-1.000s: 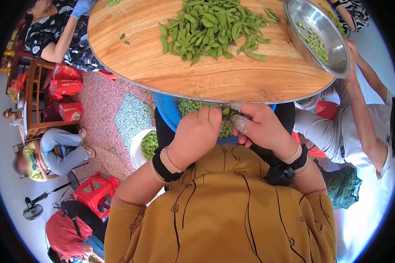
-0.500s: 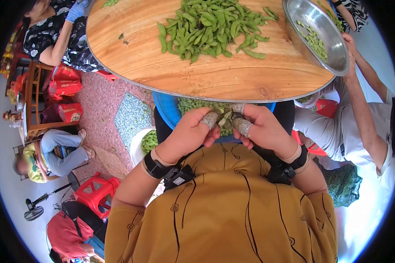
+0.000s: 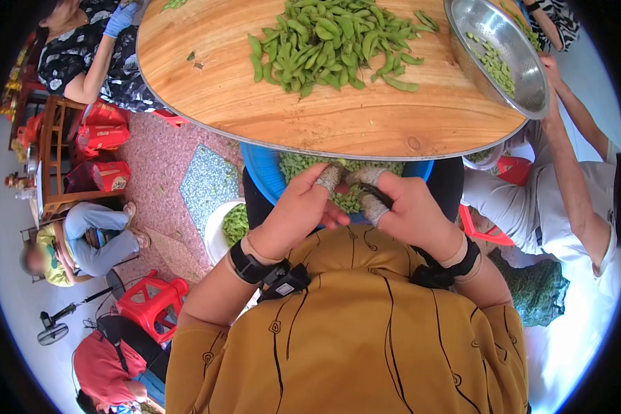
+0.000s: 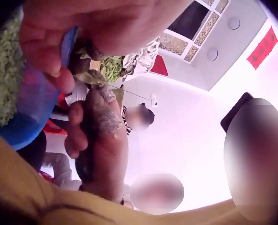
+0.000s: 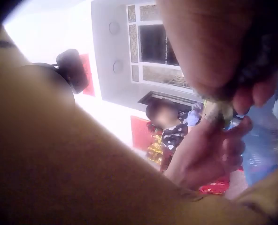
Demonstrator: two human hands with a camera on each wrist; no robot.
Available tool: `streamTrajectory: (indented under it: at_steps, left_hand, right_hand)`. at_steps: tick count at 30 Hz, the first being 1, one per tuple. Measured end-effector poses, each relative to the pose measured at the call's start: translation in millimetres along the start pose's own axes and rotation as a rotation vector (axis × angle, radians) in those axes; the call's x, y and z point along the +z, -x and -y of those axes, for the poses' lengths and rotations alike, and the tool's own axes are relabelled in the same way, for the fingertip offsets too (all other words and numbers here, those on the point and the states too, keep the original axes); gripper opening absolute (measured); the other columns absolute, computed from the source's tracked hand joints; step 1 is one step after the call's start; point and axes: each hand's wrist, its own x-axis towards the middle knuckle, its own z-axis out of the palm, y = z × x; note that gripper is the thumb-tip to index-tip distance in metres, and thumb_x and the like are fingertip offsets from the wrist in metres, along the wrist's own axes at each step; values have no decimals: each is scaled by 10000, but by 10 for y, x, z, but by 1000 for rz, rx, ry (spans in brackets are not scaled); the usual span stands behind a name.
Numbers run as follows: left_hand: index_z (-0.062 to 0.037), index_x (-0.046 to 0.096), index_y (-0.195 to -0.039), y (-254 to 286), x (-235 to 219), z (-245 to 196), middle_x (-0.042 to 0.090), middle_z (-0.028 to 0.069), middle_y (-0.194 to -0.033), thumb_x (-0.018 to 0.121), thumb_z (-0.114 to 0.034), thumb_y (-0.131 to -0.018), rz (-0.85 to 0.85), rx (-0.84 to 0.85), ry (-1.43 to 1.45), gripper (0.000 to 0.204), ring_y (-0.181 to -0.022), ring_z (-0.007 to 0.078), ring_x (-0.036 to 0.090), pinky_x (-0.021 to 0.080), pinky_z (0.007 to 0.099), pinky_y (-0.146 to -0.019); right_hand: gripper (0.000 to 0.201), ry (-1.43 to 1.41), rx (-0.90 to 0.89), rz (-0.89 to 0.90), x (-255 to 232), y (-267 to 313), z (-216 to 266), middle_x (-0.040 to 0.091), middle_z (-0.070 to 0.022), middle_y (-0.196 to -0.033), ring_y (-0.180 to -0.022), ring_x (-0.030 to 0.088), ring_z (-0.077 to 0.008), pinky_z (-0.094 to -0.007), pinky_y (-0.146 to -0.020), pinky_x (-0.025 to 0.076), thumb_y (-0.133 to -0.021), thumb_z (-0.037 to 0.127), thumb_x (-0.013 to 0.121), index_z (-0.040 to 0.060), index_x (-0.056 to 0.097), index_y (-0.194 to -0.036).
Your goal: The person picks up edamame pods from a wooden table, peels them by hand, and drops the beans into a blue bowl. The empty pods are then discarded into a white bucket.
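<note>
Over the blue basin (image 3: 257,176) in my lap, both hands meet at the fingertips in the head view. My right hand (image 3: 415,207) pinches a green soybean pod (image 3: 355,185) between a wrapped thumb and finger. The left hand (image 3: 298,207) has its wrapped thumb at the far end, with the fingers curled beneath. In the left wrist view the split, yellowish pod (image 4: 93,77) lies between the two hands' fingertips. Grey, dirt-darkened tape covers the thumbs and a right finger. Shelled green soybeans (image 3: 300,165) fill the basin below, partly hidden by the hands.
The wooden table (image 3: 207,96) edge runs just beyond the basin. A heap of soybean pods (image 3: 331,45) lies on it, with a metal colander (image 3: 472,76) of beans at right. A white bucket (image 3: 214,231) of pods stands left. Other people sit around.
The hands come together, thumbs turning from knuckles-up to tips-forward; then the left hand draws slightly away to the left. The right hand still holds pod material. The table things stay put.
</note>
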Motion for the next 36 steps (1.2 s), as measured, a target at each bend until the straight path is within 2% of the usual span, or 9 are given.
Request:
streamTrajectory:
  at_steps: [3,8,18,21,26,30,33,35,36]
  left_hand:
    - [-7,512,-1125,-17,-39,43,588,69,-831,344,-40,-895,111,-106,191,287,-593,121,538,459,246,-545]
    - [-5,523,-1051,-54,-144,172,536,39,-767,338,31,-831,182,102,-142,290,-615,107,486,394,243,-534]
    - [26,530,-920,94,-158,28,593,79,-713,347,58,-767,247,198,-281,241,-541,115,526,429,268,-492]
    - [19,537,-973,132,-177,-10,562,50,-733,367,65,-795,279,117,-310,250,-537,97,480,400,237,-511]
    - [3,566,-941,202,-141,-95,552,16,-708,443,-14,-907,361,63,-27,128,-528,74,466,374,213,-491]
    - [-7,576,-938,162,-159,-12,548,2,-704,472,-64,-942,353,98,-42,119,-528,60,460,364,202,-482]
    - [-9,574,-924,124,-203,55,540,-4,-675,490,-65,-929,192,123,-248,100,-527,51,460,363,203,-474]
    - [-12,573,-897,140,-213,56,525,-15,-634,510,-69,-911,39,165,-409,85,-536,42,468,366,204,-472]
    - [-12,573,-897,143,-212,73,525,-15,-634,510,-69,-911,40,163,-409,85,-536,42,468,366,204,-472]
  right_hand:
    - [243,270,-146,90,30,-25,63,601,-195,-772,-725,603,-393,-398,-618,493,-735,58,597,10,569,-971]
    - [215,203,-100,-186,-46,-62,127,582,-212,-748,-701,580,-410,-432,-610,472,-706,71,625,0,549,-895]
    - [148,257,-98,-35,-25,-145,101,567,-227,-716,-683,538,-440,-424,-604,458,-672,60,612,-27,539,-767]
    - [158,191,-94,-44,1,-108,64,561,-202,-676,-610,561,-370,-408,-573,456,-705,74,617,-37,544,-790]
    - [192,-627,508,204,-156,-139,197,588,-48,-669,-515,518,-91,-268,-471,442,-865,177,609,-12,577,-853]
    - [200,-630,438,229,-135,-138,67,601,-20,-712,-524,515,-72,-234,-469,440,-889,200,599,2,583,-872]
    - [198,-341,404,125,-82,-87,14,604,-66,-707,-504,521,-116,-277,-466,446,-864,181,620,-11,571,-861]
    - [159,601,-267,-211,-42,-31,-50,585,-120,-665,-503,553,-174,-305,-480,453,-832,131,624,-15,563,-826]
    - [159,600,-264,-212,-39,-17,-7,585,-120,-665,-503,553,-174,-305,-480,453,-832,131,624,-15,563,-826]
